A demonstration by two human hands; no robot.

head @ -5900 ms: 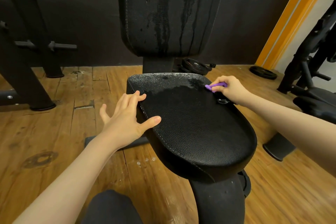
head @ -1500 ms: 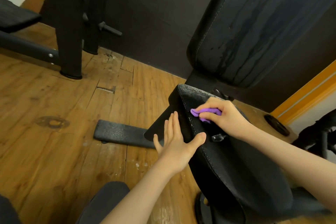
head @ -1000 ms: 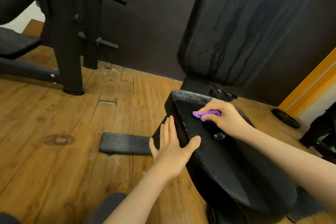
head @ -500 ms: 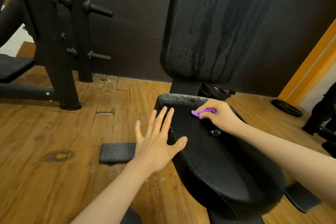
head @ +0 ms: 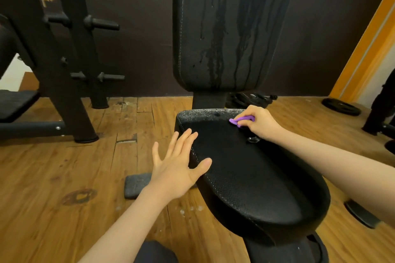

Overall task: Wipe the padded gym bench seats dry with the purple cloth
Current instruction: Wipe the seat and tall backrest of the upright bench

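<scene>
Wooden floor (head: 53, 177): right hand (head: 259, 123) pinches purple cloth (head: 241, 119) on seat (head: 256, 177), left hand (head: 175, 166) spread, seemingly touching.

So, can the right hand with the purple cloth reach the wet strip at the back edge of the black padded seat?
Probably yes. The right hand holds the purple cloth beside the speckled strip of the black padded seat; nothing lies between.

No readable text, label, brand, number or sign anywhere I look; the dark equipment and walls carry no lettering I can make out.
</scene>
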